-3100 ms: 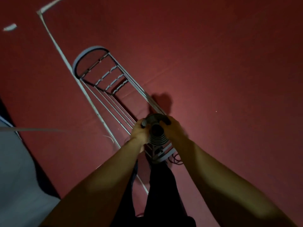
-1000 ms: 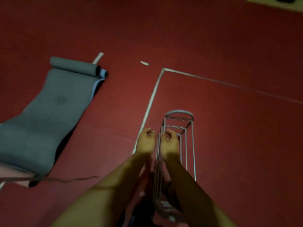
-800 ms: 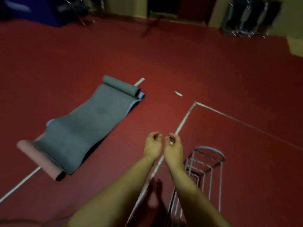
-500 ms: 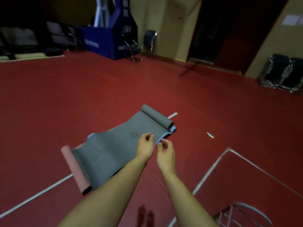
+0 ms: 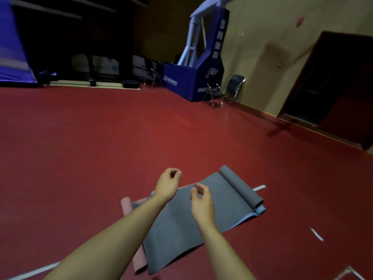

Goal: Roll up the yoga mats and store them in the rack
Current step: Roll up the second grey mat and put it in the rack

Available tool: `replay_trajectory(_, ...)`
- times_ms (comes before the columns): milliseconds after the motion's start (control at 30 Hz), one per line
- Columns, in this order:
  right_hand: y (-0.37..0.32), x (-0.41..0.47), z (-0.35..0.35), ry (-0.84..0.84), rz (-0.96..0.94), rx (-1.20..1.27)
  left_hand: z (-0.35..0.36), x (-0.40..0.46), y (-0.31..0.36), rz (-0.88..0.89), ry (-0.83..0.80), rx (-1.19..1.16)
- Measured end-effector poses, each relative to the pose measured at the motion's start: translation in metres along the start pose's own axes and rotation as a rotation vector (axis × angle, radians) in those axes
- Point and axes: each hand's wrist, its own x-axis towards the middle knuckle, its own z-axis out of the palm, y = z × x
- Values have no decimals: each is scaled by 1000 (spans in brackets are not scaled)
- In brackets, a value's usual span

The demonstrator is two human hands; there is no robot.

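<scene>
A grey yoga mat [image 5: 181, 225] lies spread on the red floor with its far end curled into a roll. A blue mat [image 5: 259, 212] peeks out beneath it on the right, and a pink mat [image 5: 138, 261] shows along its left edge. My left hand [image 5: 168, 183] hangs in the air above the mats' far left side, fingers loosely curled, holding nothing. My right hand [image 5: 201, 202] hovers over the grey mat, also loosely curled and empty. The rack is out of view.
White tape lines [image 5: 259, 187] mark the red floor. A blue padded hoop base [image 5: 201, 73] and folding chairs [image 5: 224, 90] stand by the far wall. A dark doorway [image 5: 331, 81] is at the right.
My hands let go of the rack and the rolled mat in it. My view lifted and turned away from the rack toward the spread mats; the hands moved apart.
</scene>
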Motion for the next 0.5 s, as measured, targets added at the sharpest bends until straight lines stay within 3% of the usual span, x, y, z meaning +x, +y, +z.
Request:
replay_trajectory(200,0,70,81,-123,2,-39,-55,75,-43,-22,-5,97)
replay_trajectory(500,65,213,194,-313,102,-72,-85,208,-108,-136,77,193)
